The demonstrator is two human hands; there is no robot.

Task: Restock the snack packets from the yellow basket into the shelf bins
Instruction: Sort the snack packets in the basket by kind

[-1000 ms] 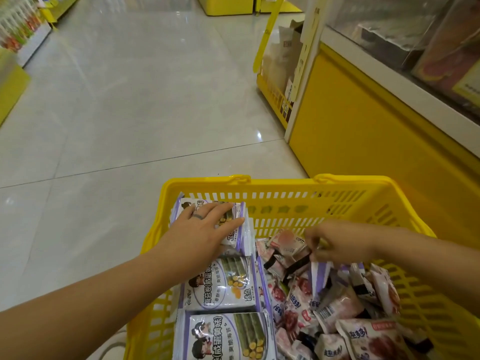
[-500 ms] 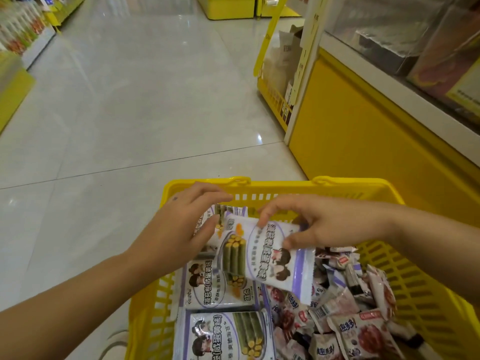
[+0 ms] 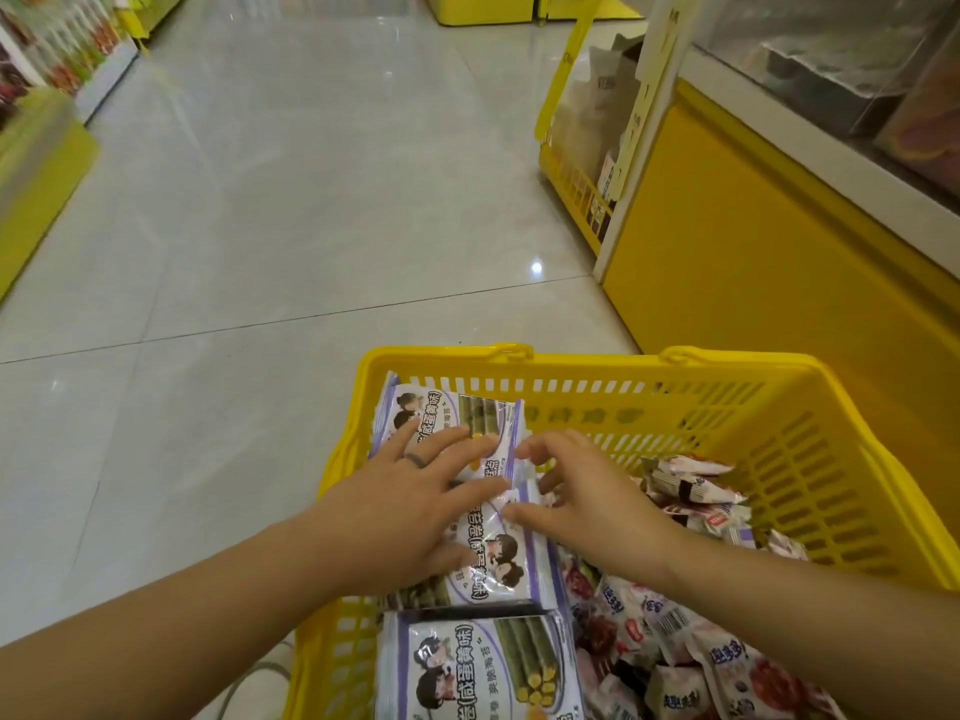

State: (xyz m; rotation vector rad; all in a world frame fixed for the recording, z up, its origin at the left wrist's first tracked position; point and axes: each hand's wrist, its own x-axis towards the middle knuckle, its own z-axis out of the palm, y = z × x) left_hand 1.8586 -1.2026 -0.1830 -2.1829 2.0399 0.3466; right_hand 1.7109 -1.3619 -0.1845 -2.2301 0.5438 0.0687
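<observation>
You are standing in a shop aisle with a pale, glossy tiled floor (image 3: 311, 226), and a yellow shelf unit (image 3: 753, 262) is running along the right, its clear bins (image 3: 831, 70) sitting at the top edge of the view. The yellow basket (image 3: 597, 358) is sitting near you, at the foot of that unit. The purple packets (image 3: 498, 563) are lying in a row down its left side, and the small pink packets (image 3: 639, 621) are heaped on its right.

Your left hand (image 3: 395, 517) is lying flat on the purple packets, fingers straight and spread, pressing rather than gripping. Your right hand (image 3: 587, 501) is meeting it from the right, fingers loosely bent and apart, tips touching the packets' edges (nothing is pinched, as far as can be seen).

You seem to be at the picking step, squaring up the purple packets. No packet is on its way to a bin yet. Next you will likely need to close both hands around one or several, lift them clear of the basket wall and turn right and up to the bins.
</observation>
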